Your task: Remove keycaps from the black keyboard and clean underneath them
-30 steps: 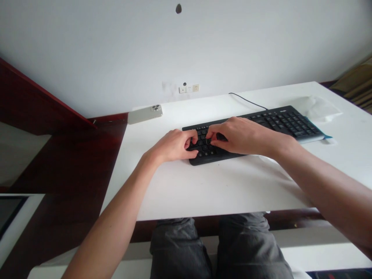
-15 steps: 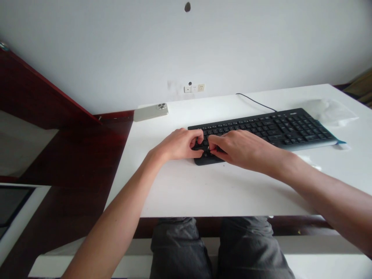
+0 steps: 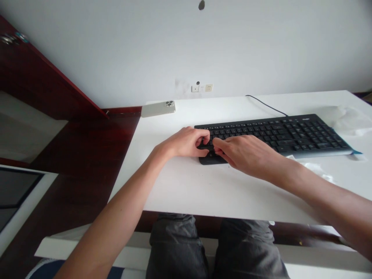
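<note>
A black keyboard [image 3: 286, 133] lies slantwise on the white table. My left hand [image 3: 188, 142] rests at its left end, with thumb and curled forefinger apart over the keys and nothing visible between them. Close beside it, my right hand [image 3: 245, 153] is closed in a pinch, fingertips down at the keys near the lower left corner. Whatever those fingertips may hold is too small or hidden to make out. The keys under both hands are partly covered.
A phone [image 3: 158, 109] lies face down at the table's back left. Crumpled clear plastic [image 3: 348, 118] sits at the right, and white scraps [image 3: 318, 170] lie in front of the keyboard. A thin cable [image 3: 266, 104] runs back. A dark red door [image 3: 49, 77] stands at left.
The view has shifted slightly, so the table and keyboard appear farther right. My right hand has tilted a little, its fingertips still at the keys. My left hand keeps its place on the keyboard.
</note>
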Demonstrator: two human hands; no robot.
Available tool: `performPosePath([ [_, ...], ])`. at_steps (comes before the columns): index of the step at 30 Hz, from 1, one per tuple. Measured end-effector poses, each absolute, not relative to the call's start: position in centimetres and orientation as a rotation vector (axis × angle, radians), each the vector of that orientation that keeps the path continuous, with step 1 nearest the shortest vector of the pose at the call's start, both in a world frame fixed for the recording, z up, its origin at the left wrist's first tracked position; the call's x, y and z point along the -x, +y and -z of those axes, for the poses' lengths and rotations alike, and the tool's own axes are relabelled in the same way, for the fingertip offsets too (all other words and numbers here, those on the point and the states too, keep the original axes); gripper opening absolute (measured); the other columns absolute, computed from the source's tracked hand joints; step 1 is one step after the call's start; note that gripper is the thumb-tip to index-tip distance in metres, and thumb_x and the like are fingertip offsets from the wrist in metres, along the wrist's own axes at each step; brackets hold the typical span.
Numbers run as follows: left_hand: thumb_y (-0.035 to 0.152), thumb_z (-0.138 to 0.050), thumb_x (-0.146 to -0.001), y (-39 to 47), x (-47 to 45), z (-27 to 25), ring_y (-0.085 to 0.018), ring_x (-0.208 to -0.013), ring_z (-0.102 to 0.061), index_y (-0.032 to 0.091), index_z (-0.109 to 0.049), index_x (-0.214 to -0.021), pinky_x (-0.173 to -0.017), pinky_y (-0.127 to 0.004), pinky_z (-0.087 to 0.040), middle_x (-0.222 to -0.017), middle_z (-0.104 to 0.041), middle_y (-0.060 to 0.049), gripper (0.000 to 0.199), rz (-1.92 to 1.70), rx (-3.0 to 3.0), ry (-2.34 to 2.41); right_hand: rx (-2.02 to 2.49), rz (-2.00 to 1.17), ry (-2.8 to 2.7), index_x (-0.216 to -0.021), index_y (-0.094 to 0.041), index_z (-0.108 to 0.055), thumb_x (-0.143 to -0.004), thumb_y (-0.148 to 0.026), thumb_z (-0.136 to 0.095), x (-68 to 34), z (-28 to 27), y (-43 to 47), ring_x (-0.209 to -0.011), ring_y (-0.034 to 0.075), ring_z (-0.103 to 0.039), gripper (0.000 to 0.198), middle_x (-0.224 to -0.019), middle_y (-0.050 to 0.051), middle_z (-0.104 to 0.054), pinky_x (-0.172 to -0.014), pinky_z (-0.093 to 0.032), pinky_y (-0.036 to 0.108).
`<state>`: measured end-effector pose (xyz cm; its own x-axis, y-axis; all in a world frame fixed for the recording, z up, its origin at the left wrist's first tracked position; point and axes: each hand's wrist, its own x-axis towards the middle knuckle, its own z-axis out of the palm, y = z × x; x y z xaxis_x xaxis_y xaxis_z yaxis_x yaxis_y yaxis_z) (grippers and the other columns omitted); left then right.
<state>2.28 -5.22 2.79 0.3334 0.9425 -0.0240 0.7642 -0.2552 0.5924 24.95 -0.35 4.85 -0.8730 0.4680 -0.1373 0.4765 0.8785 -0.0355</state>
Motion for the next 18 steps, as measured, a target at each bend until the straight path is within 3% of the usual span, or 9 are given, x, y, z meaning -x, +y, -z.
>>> performPosePath([
  [6,0.029,-0.074,-0.075,-5.2,-2.3,-3.0,-0.012,-0.059,-0.049,0.023,-0.060,-0.084,-0.063,-0.029,-0.036,-0.067,-0.058,0.006,0.018,-0.468,-2.069,1.488,-0.581,0.427,3.022,-0.099,-0.023,-0.059,-0.107,-0.026,-0.051,-26.1,-4.0,1.9,-0.067,0.017,-0.063,0.012,-0.088,0.002,-0.076,-0.060,-0.026,0.031],
  [18,0.029,-0.073,-0.073,-5.3,-2.4,-2.9,-0.012,-0.061,-0.047,0.023,-0.058,-0.079,-0.063,-0.029,-0.035,-0.068,-0.058,0.005,0.017,-0.482,-2.090,1.495,-1.155,0.217,2.966,-0.101,-0.023,-0.061,-0.109,-0.029,-0.048,-25.7,-2.5,-2.7,-0.066,0.021,-0.066,0.016,-0.082,0.003,-0.075,-0.058,-0.022,0.032],
])
